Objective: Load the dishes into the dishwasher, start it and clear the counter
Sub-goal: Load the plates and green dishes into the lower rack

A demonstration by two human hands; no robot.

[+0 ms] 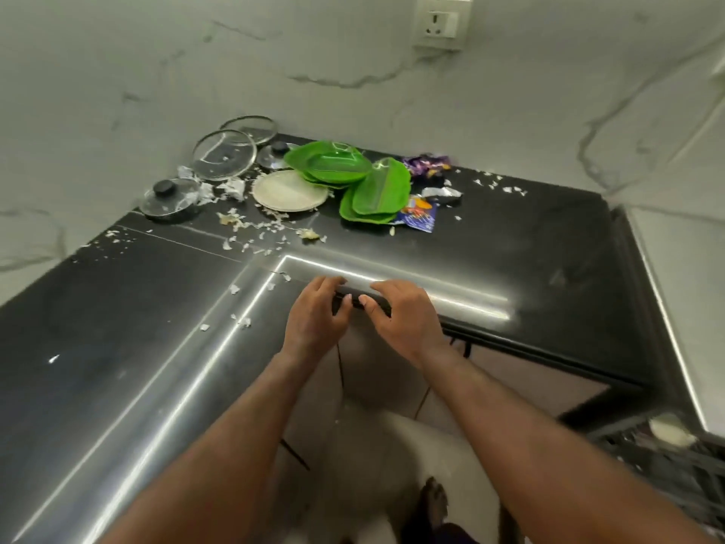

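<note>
Beyond the left hand (317, 312) and right hand (400, 316), well apart, green plates (329, 164), a white plate (290, 190) and lids (223, 155) lie among scraps (259, 229) on the worktop (510, 237). Both hands sit bent-fingered at its near edge, and whether they grip anything cannot be told. Loading looks barely begun, so the next move calls for a forward reach to a plate.

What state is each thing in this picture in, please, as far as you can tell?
Counter: littered, not cleared.
Left hand: fingers curled at the counter edge, grip unclear.
Right hand: likewise curled, grip unclear.
Green plates: stacked on the counter, not loaded.
White plate: flat, looks soiled.
Glass lids: lying loose, two tilted.
Wrappers: torn, crumpled.
Food scraps: scattered.
Wall socket: nothing plugged in.
Wire rack: blurred, holds one pale dish.
</note>
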